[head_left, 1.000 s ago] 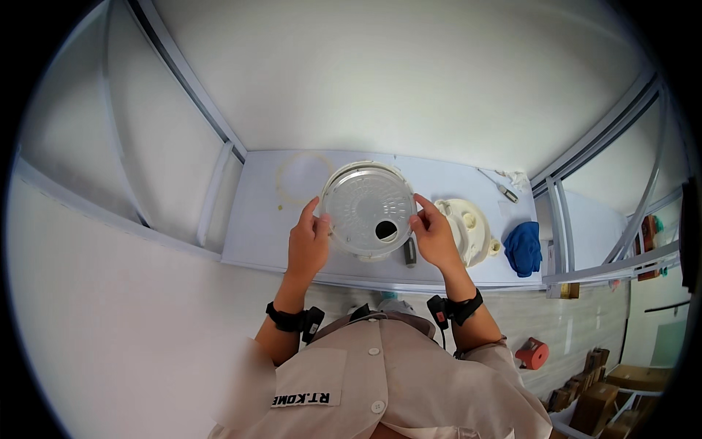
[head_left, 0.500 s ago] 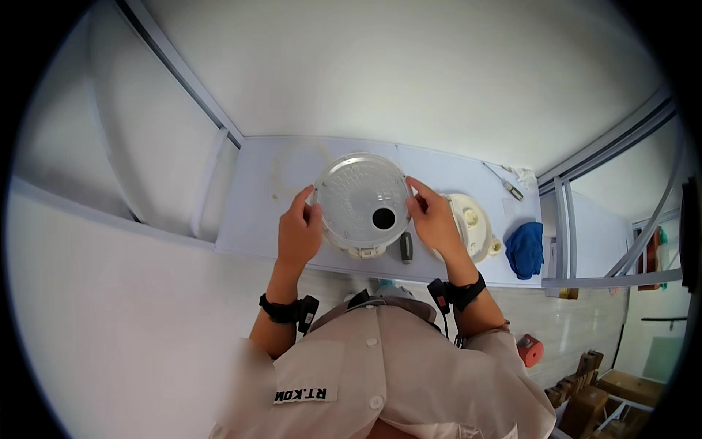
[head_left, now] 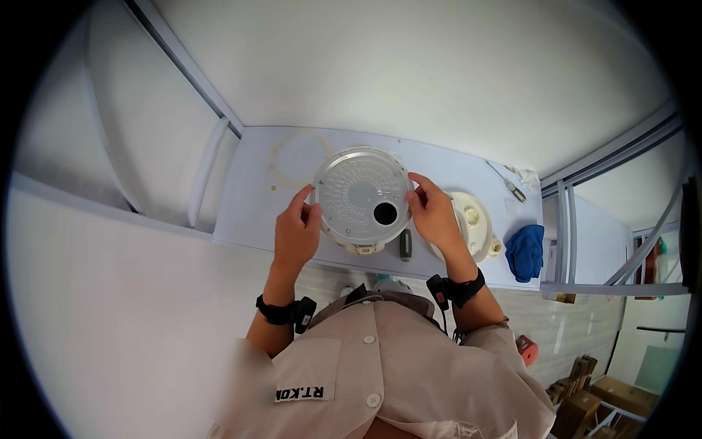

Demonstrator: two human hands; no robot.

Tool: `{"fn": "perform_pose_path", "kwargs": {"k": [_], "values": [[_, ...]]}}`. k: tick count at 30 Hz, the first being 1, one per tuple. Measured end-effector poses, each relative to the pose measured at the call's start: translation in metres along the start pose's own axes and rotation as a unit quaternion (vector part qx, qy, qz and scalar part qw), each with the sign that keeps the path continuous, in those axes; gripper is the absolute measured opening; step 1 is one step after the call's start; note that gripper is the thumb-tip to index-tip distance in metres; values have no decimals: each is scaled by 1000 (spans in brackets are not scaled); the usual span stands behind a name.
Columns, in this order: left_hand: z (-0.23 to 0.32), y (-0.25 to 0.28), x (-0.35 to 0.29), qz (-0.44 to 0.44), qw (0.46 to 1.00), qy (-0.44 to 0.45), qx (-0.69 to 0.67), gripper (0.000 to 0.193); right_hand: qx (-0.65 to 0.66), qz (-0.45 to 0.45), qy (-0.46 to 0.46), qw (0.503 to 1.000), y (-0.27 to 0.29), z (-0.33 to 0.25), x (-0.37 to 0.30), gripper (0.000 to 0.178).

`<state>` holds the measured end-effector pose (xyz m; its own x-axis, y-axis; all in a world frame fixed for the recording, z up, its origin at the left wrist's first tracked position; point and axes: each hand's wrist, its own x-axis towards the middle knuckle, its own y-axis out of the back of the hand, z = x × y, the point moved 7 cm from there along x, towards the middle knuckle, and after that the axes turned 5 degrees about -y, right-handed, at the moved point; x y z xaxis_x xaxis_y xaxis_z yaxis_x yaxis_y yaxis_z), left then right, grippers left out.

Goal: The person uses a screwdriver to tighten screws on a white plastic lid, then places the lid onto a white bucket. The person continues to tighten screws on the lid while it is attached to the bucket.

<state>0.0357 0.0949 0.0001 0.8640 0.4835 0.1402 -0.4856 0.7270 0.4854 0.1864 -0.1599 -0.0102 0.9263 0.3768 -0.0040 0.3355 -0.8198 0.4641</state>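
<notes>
Silver and round, the lid [head_left: 360,192] lies over a cream round part [head_left: 365,250], between both hands. The left hand [head_left: 298,228] is at its nine o'clock edge, the right hand [head_left: 433,216] at three. Each thumb is spread from the fingers; I can't tell if they pinch. A grey handle [head_left: 405,246] lies at five o'clock.

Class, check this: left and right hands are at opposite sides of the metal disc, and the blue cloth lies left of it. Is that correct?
Wrong side: in the head view, the blue cloth lies right of the metal disc. The left hand and right hand are at its opposite sides.
</notes>
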Motion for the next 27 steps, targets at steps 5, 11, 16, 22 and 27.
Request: {"fn": "perform_pose_path", "kwargs": {"k": [5, 11, 16, 22, 27], "values": [[3, 2, -4, -2, 1000, -3, 4, 48, 1, 12, 6, 1000, 1, -2, 1, 36], [4, 2, -10, -12, 1000, -4, 1, 55, -18, 32, 18, 999, 2, -4, 10, 28], [8, 2, -15, -13, 1000, -20, 7, 62, -68, 52, 48, 995, 6, -15, 19, 21], [6, -1, -17, -28, 999, -17, 2, 73, -91, 56, 64, 992, 5, -20, 29, 18], [11, -3, -16, -52, 999, -2, -13, 91, -84, 63, 86, 991, 4, -23, 35, 17]]}}
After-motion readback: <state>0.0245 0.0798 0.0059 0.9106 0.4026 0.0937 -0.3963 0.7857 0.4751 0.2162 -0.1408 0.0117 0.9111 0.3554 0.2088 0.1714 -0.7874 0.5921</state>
